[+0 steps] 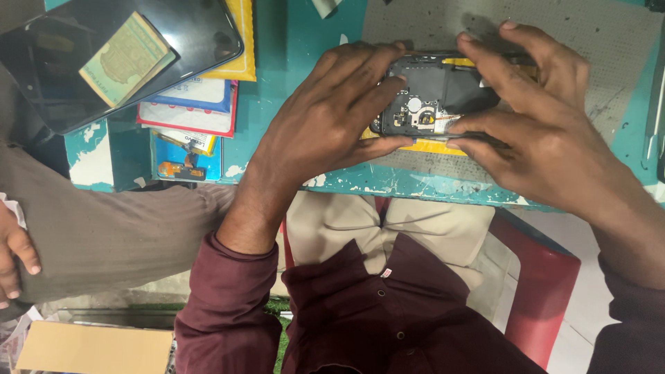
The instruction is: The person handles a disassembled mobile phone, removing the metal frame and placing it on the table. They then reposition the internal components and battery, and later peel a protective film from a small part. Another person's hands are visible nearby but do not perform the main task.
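My maroon shirt (388, 325) nearest, at 6 o'clock. Dark tablet (125, 48) at 10 o'clock, packets (190, 114) beneath it. My left hand (325, 121) grips opened phone (433, 93) at its left end, fingers curled tight. Phone lies at 1 o'clock on grey mat (609, 41). My right hand (540, 118) pinches its right end, thumb under, fingers over.

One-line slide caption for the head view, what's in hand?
Left hand and right hand grip an opened phone, its internals exposed, over a grey mat on a worn teal table.
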